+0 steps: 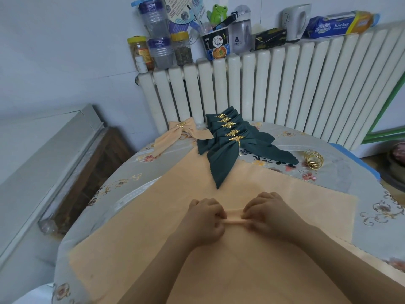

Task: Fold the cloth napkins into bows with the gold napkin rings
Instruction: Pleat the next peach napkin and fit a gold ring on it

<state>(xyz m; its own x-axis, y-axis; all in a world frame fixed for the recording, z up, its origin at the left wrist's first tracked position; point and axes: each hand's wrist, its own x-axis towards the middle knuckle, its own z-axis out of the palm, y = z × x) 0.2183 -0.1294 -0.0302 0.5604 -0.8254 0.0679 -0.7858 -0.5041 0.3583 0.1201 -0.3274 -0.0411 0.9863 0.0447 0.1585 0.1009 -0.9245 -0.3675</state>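
The person is at the pleating step on a fresh peach napkin (252, 187), which lies spread flat on the table (341, 172) under and all around both hands. The left hand (205, 218) and the right hand (270, 212) sit side by side, knuckles up, fingers curled and pinching a narrow raised ridge of cloth that runs between their fingertips.

Judging from this, the next move calls for gathering more pleats toward the middle while keeping the ridge even, then reaching for a ring.

Both forearms come in from the near edge and converge at the ridge. Beyond the fingers lie the finished green bows (230, 137), each ringed in gold, with one finished peach bow (182, 130) beyond and left. The spare gold rings (313, 160) rest well beyond and right of the right fingers.
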